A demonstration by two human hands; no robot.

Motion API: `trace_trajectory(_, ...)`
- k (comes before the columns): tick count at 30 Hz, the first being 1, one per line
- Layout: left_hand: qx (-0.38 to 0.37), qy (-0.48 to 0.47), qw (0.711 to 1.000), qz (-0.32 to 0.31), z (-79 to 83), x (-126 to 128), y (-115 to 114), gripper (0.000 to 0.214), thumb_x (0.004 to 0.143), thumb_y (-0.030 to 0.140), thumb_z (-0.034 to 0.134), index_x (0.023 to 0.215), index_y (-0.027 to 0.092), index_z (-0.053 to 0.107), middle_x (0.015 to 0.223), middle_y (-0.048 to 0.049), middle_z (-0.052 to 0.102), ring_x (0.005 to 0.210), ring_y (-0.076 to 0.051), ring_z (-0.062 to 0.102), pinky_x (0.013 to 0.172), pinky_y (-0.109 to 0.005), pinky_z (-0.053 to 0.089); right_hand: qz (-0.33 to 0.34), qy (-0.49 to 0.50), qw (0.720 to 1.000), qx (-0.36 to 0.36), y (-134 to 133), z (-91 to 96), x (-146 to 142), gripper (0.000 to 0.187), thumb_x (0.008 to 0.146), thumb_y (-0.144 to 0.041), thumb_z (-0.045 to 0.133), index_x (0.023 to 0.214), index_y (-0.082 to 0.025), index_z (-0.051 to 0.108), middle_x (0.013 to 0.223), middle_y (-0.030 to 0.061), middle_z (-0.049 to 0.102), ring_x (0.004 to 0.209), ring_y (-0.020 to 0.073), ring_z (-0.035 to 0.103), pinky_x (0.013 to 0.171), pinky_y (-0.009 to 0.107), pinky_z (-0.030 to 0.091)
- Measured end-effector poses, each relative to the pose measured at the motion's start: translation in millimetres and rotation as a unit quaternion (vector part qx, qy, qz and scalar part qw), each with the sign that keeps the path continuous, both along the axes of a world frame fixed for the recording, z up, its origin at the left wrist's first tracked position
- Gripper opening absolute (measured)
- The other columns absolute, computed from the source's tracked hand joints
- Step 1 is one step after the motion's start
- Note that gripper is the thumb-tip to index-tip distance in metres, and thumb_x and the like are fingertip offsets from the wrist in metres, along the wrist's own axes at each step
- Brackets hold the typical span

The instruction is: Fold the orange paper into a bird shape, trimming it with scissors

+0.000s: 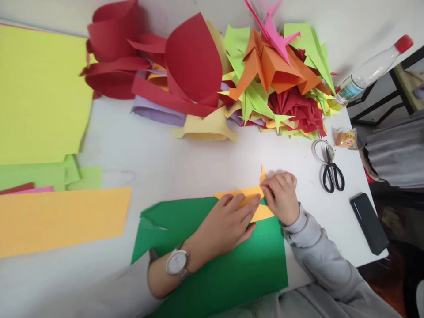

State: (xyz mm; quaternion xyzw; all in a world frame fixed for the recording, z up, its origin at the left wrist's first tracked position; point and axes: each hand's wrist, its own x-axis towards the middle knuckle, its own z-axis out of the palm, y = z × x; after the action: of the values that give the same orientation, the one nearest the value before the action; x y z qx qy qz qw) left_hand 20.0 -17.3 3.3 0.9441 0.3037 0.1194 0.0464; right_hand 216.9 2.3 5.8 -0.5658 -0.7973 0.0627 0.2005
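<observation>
A folded piece of orange paper (248, 193) lies on a green sheet (245, 269) in front of me, with a narrow point sticking up at its right end. My left hand (228, 218) rests flat across the piece, fingers stretched out and pressing on it. At the right end, my right hand (280, 194) has its fingers curled and closed on the paper near that narrow point. Part of the folded paper is hidden beneath both hands.
Folded paper shapes (271, 84) and curled red paper (195, 57) crowd the back. Yellow-green sheets (39, 92) and an orange strip (62, 216) lie left. On the right are scissors (331, 172), a tape roll (318, 151), a wrapped snack (345, 138), a black case (369, 223) and a bottle (374, 68).
</observation>
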Motion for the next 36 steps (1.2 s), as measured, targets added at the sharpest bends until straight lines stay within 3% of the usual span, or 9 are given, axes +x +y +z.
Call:
trace_trajectory(8, -0.029, 0.003, 1.0, 0.004, 2.0, -1, 2, 0.044, 0.095, 0.039, 0.046, 0.13, 0.014, 0.056, 0.129, -0.0113, 0.062, 0.101, -0.027, 0.054, 0.081, -0.042, 0.041, 0.017, 0.014, 0.999, -0.038, -5, 0.3, 6, 0.018, 0.092, -0.03, 0.051, 0.1, -0.02, 0.062, 0.086, 0.0057, 0.059, 0.095, 0.0252, 0.048, 0.093, 0.045, 0.032)
trace_trajectory(16, -0.045, -0.001, 0.999, 0.01, 3.3, -1, 2, 0.044, 0.095, 0.041, 0.047, 0.129, 0.015, 0.056, 0.131, -0.0103, 0.06, 0.103, -0.026, 0.053, 0.083, -0.041, 0.04, 0.034, 0.008, 0.995, -0.09, -8, 4.9, 11, 0.023, 0.088, -0.03, 0.053, 0.109, -0.023, 0.059, 0.093, 0.0053, 0.057, 0.101, 0.0256, 0.05, 0.106, 0.05, 0.025)
trace_trajectory(26, -0.02, -0.007, 1.0, 0.015, 2.2, -1, 2, 0.041, 0.093, 0.038, 0.049, 0.126, 0.016, 0.06, 0.127, -0.0096, 0.063, 0.099, -0.025, 0.054, 0.08, -0.04, 0.041, -0.029, 0.068, 0.989, -0.127, -10, 8.5, 4, 0.027, 0.081, -0.024, 0.058, 0.108, -0.024, 0.054, 0.088, 0.0025, 0.058, 0.097, 0.0245, 0.052, 0.106, 0.05, 0.023)
trace_trajectory(33, -0.01, -0.017, 1.0, 0.021, -1.4, -1, 1, 0.041, 0.091, 0.037, 0.053, 0.127, 0.019, 0.06, 0.125, -0.0106, 0.064, 0.099, -0.027, 0.054, 0.081, -0.04, 0.041, -0.031, 0.085, 0.988, -0.122, -11, 5.3, 5, 0.028, 0.082, -0.026, 0.06, 0.109, -0.023, 0.052, 0.089, 0.0019, 0.059, 0.097, 0.0232, 0.052, 0.107, 0.049, 0.021)
trace_trajectory(36, -0.013, -0.015, 1.0, 0.019, -1.5, -1, 1, 0.04, 0.091, 0.037, 0.053, 0.127, 0.02, 0.06, 0.126, -0.0108, 0.064, 0.098, -0.027, 0.054, 0.08, -0.04, 0.041, -0.039, 0.082, 0.99, -0.108, -11, 4.2, 4, 0.021, 0.086, -0.028, 0.056, 0.106, -0.023, 0.054, 0.088, 0.0021, 0.059, 0.096, 0.0231, 0.052, 0.104, 0.047, 0.025)
